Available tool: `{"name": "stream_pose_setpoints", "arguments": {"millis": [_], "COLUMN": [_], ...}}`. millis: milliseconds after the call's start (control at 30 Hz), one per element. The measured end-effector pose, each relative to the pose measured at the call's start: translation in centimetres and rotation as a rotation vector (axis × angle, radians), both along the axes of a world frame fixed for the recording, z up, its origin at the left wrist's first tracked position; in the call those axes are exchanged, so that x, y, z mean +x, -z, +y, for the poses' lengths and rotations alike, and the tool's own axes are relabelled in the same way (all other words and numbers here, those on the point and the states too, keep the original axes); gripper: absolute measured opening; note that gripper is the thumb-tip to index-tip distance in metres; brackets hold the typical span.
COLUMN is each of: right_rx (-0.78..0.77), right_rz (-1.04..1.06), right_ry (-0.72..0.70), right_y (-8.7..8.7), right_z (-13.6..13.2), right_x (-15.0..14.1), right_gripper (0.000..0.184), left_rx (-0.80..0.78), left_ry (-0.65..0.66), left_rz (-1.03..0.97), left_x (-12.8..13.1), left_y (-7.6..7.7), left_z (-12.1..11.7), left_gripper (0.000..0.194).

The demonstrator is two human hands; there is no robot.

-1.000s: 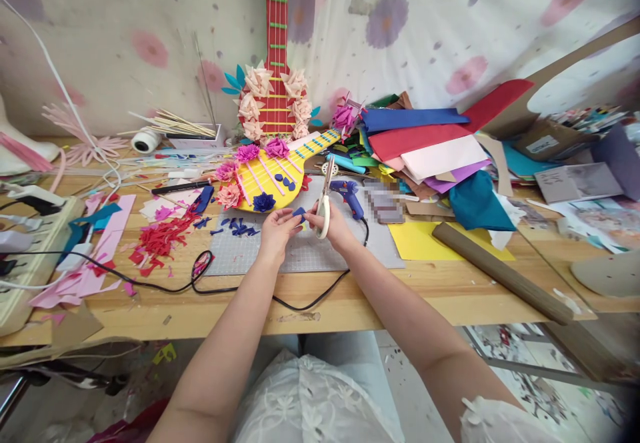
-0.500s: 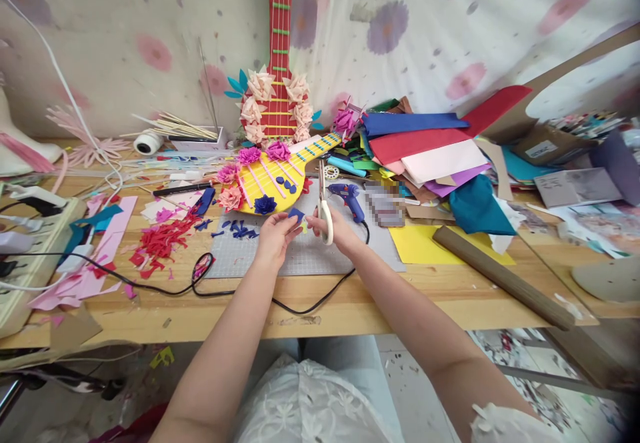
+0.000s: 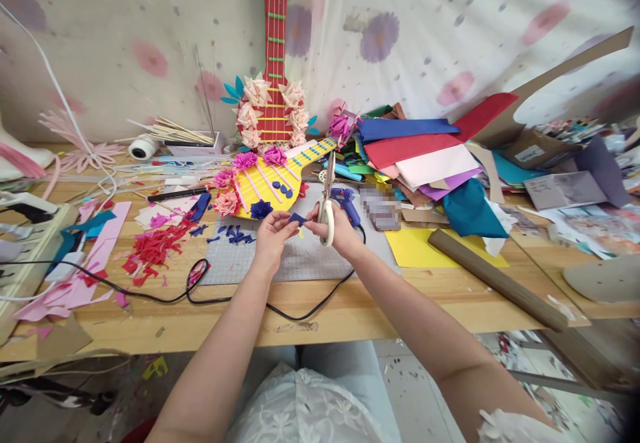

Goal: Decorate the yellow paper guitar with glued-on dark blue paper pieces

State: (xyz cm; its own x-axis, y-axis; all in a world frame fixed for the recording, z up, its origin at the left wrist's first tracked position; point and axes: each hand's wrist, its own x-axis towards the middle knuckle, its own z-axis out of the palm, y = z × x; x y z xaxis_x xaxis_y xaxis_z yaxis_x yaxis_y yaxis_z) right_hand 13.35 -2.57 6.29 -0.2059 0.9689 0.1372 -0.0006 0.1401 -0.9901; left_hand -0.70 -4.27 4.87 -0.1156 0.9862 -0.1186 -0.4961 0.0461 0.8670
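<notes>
Between my two hands is a small dark blue piece of paper point(image 3: 298, 219). My left hand point(image 3: 273, 232) pinches its left side. The fingertips of my right hand point(image 3: 342, 231) touch its right side, and that hand also carries white-handled scissors point(image 3: 329, 220), blades pointing up and away from me. Just beyond lies a yellow paper guitar point(image 3: 265, 186) with pink and blue paper flowers. Several blue paper scraps point(image 3: 233, 232) are scattered left of my left hand. A blue glue gun point(image 3: 349, 204) rests behind my right hand, partly covered by it.
A grey cutting mat point(image 3: 220, 266) lies under my hands, crossed by a black cord point(image 3: 300, 316). Red paper shreds point(image 3: 155, 243) are heaped at left. Coloured sheets point(image 3: 425, 146) pile up at right, beside a brown roll point(image 3: 495, 276). A red guitar point(image 3: 275, 116) stands behind.
My right fingertips have come onto the blue paper, which now sits between both hands and looks bent. The scissors have tilted slightly to the right. The whole view has shifted a little.
</notes>
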Motion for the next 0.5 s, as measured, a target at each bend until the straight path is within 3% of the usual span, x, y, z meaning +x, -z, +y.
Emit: {"name": "stream_pose_setpoints", "arguments": {"millis": [100, 200, 333, 433, 500], "right_rx": [0.141, 0.313, 0.628, 0.812, 0.855], "right_rz": [-0.176, -0.582, -1.063, -1.129, -1.081], "right_ry": [0.149, 0.282, 0.204, 0.138, 0.131], "right_y": [0.2, 0.4, 0.5, 0.8, 1.1], "right_z": [-0.1, -0.3, -0.7, -0.9, -1.0], "right_x": [-0.5, -0.5, -0.3, -0.2, 0.0], "right_gripper": [0.028, 0.014, 0.009, 0.005, 0.004], "left_rx": [-0.054, -0.129, -0.152, -0.2, -0.216], "left_ry": [-0.025, -0.02, -0.01, -0.054, -0.073], "left_rz": [-0.015, -0.028, -0.064, -0.054, -0.046], "left_x": [-0.1, 0.1, 0.5, 0.7, 0.7], "left_y": [-0.1, -0.3, -0.7, -0.6, -0.6], "left_z": [0.0, -0.2, -0.3, -0.2, -0.1], "left_gripper": [0.041, 0.036, 0.036, 0.037, 0.037]}}
